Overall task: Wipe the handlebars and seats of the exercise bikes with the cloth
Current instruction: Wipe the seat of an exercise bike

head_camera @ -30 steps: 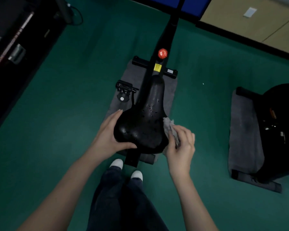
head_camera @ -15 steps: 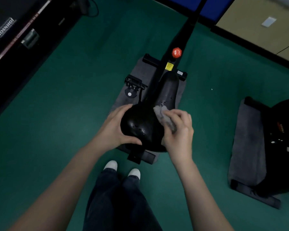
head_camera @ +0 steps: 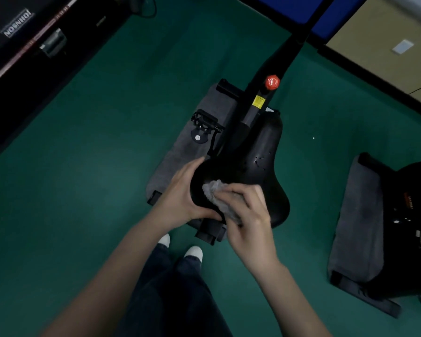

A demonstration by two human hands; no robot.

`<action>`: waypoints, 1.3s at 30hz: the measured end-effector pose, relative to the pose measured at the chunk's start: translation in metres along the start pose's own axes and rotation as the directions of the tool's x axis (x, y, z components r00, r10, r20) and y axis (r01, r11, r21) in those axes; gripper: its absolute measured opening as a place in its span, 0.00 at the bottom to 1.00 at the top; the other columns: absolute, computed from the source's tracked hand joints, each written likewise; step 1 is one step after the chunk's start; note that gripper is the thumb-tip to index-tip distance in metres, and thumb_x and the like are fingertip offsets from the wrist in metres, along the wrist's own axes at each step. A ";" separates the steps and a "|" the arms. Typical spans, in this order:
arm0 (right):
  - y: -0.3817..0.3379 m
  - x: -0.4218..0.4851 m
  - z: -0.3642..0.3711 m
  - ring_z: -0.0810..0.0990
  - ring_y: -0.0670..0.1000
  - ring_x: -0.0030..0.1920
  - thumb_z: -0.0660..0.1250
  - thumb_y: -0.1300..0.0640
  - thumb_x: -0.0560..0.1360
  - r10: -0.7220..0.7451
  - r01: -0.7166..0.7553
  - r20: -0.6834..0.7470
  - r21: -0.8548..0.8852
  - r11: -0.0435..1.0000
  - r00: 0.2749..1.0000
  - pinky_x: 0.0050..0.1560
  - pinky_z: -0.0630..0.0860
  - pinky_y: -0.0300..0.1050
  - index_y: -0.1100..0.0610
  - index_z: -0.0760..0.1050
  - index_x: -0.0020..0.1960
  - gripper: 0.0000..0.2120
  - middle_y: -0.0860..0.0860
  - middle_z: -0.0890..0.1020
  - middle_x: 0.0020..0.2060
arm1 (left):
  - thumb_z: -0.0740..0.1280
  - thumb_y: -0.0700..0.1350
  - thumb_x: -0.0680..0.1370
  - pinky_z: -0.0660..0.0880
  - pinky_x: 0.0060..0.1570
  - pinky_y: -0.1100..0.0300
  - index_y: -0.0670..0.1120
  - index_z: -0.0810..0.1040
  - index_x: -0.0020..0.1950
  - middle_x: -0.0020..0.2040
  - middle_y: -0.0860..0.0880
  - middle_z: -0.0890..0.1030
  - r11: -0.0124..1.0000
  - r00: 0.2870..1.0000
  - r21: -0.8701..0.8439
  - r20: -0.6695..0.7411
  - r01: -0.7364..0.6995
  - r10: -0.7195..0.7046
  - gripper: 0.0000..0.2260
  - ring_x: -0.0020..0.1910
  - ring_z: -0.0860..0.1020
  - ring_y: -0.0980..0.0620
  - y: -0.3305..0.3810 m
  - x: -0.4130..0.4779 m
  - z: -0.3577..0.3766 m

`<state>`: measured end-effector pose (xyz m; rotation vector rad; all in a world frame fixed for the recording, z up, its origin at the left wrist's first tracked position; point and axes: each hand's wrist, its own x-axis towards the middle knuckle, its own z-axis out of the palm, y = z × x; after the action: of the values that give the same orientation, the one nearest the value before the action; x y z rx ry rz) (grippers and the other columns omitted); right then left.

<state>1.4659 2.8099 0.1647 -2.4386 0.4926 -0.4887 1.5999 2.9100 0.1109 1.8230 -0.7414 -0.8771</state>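
A black bike seat [head_camera: 258, 166] fills the middle of the head view, its narrow nose pointing away from me. My left hand [head_camera: 180, 198] grips the seat's wide rear left edge, thumb along the back rim. My right hand [head_camera: 248, 212] holds a grey cloth [head_camera: 216, 193] and presses it onto the rear left part of the seat top. The bike's black frame [head_camera: 284, 52] with a red knob [head_camera: 272, 82] and a yellow label runs up toward the wall. The handlebars are out of view.
The bike stands on a grey mat [head_camera: 192, 142] over green floor; a black pedal [head_camera: 204, 125] sticks out on its left. A second black bike [head_camera: 413, 227] on its own mat is at the right. A dark machine [head_camera: 22, 45] lines the left edge. My feet are just behind the seat.
My right hand has carried the cloth from the seat's right edge across the top to its rear left part. My left hand has kept its grip on the left rear edge.
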 end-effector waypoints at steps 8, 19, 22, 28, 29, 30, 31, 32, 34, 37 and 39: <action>0.004 -0.014 0.006 0.71 0.50 0.51 0.67 0.77 0.68 0.223 -0.250 -0.315 -0.047 0.967 0.922 0.57 0.67 0.34 0.63 0.80 0.53 0.17 0.52 0.76 0.50 | 0.75 0.69 0.50 0.61 0.72 0.47 0.50 0.61 0.75 0.72 0.54 0.65 1.000 1.000 0.028 0.011 0.003 -0.003 0.57 0.72 0.62 0.54 0.000 0.002 -0.001; -0.010 0.023 0.014 0.73 0.55 0.51 0.67 0.74 0.69 0.004 -0.006 -0.026 -0.091 0.996 1.000 0.52 0.74 0.43 0.64 0.81 0.52 0.14 0.58 0.79 0.50 | 0.77 0.63 0.53 0.64 0.71 0.48 0.56 0.61 0.72 0.71 0.56 0.65 1.000 1.000 0.006 -0.016 0.019 -0.019 0.51 0.71 0.63 0.56 -0.006 0.004 0.002; 0.008 0.047 0.004 0.74 0.57 0.51 0.66 0.73 0.70 0.111 -0.123 -0.088 -0.141 0.982 0.990 0.56 0.67 0.32 0.63 0.82 0.52 0.13 0.58 0.79 0.49 | 0.76 0.67 0.51 0.64 0.71 0.49 0.61 0.60 0.70 0.69 0.57 0.67 0.999 1.000 0.037 -0.011 -0.014 0.015 0.51 0.70 0.64 0.56 -0.004 0.005 0.001; 0.003 0.033 0.002 0.70 0.51 0.52 0.66 0.74 0.69 0.175 -0.189 -0.127 -0.110 0.976 0.976 0.56 0.64 0.27 0.63 0.81 0.53 0.15 0.56 0.78 0.49 | 0.76 0.68 0.51 0.65 0.70 0.46 0.57 0.61 0.72 0.70 0.55 0.66 0.999 1.000 0.045 0.006 -0.010 0.009 0.53 0.71 0.64 0.55 -0.005 0.004 -0.001; -0.001 0.034 0.004 0.71 0.51 0.52 0.67 0.74 0.69 0.146 -0.155 -0.084 -0.101 0.983 0.986 0.56 0.64 0.28 0.63 0.81 0.53 0.15 0.56 0.78 0.49 | 0.76 0.68 0.51 0.65 0.70 0.47 0.55 0.62 0.72 0.70 0.55 0.67 0.999 1.000 0.047 0.009 -0.011 0.011 0.53 0.71 0.64 0.55 -0.004 0.005 -0.002; -0.003 0.039 0.005 0.71 0.52 0.52 0.67 0.74 0.69 0.120 -0.123 -0.033 -0.094 0.988 0.992 0.56 0.65 0.28 0.63 0.81 0.53 0.15 0.56 0.78 0.49 | 0.76 0.68 0.51 0.64 0.70 0.48 0.55 0.62 0.71 0.69 0.58 0.67 0.999 1.000 0.049 0.011 -0.017 0.017 0.53 0.71 0.64 0.56 -0.004 0.005 -0.002; -0.004 0.046 0.005 0.72 0.53 0.52 0.68 0.73 0.69 0.099 -0.096 0.025 -0.094 0.991 0.995 0.55 0.65 0.28 0.63 0.81 0.53 0.14 0.57 0.78 0.48 | 0.76 0.68 0.51 0.64 0.71 0.50 0.57 0.61 0.70 0.68 0.62 0.66 0.998 1.000 0.049 0.013 -0.028 0.028 0.52 0.70 0.64 0.57 -0.003 0.005 -0.003; -0.003 0.056 0.005 0.72 0.54 0.51 0.67 0.73 0.70 0.085 -0.076 0.086 -0.101 0.992 0.993 0.54 0.64 0.28 0.63 0.81 0.53 0.14 0.57 0.78 0.48 | 0.76 0.70 0.50 0.63 0.72 0.51 0.59 0.59 0.69 0.66 0.66 0.65 0.998 0.999 0.049 0.017 -0.039 0.038 0.51 0.70 0.63 0.59 -0.002 0.005 -0.004; 0.002 0.076 0.003 0.72 0.55 0.52 0.66 0.72 0.71 0.084 -0.059 0.181 -0.138 0.989 0.980 0.53 0.63 0.30 0.63 0.81 0.54 0.14 0.57 0.78 0.48 | 0.73 0.71 0.51 0.63 0.72 0.51 0.60 0.58 0.70 0.65 0.68 0.63 0.998 0.999 0.047 0.029 -0.044 0.043 0.51 0.69 0.63 0.59 -0.002 0.005 -0.006; 0.014 0.087 -0.004 0.72 0.58 0.52 0.66 0.72 0.72 0.146 -0.111 0.142 -0.227 0.968 0.979 0.53 0.65 0.36 0.62 0.81 0.55 0.14 0.58 0.78 0.48 | 0.73 0.71 0.51 0.63 0.72 0.49 0.54 0.61 0.74 0.70 0.58 0.65 0.999 0.999 0.046 0.048 -0.023 0.021 0.55 0.70 0.63 0.56 -0.005 0.006 -0.008; 0.014 0.078 -0.007 0.73 0.59 0.52 0.65 0.73 0.71 0.165 -0.147 0.063 -0.233 0.961 0.984 0.53 0.66 0.36 0.63 0.81 0.54 0.15 0.58 0.77 0.48 | 0.73 0.71 0.51 0.62 0.72 0.51 0.53 0.61 0.74 0.70 0.57 0.64 0.999 0.999 0.049 0.053 -0.015 0.012 0.56 0.70 0.63 0.57 -0.005 0.006 -0.009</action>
<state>1.5267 2.7604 0.1790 -2.5979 0.7355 -0.2770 1.6112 2.9111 0.1078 1.8420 -0.8142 -0.9078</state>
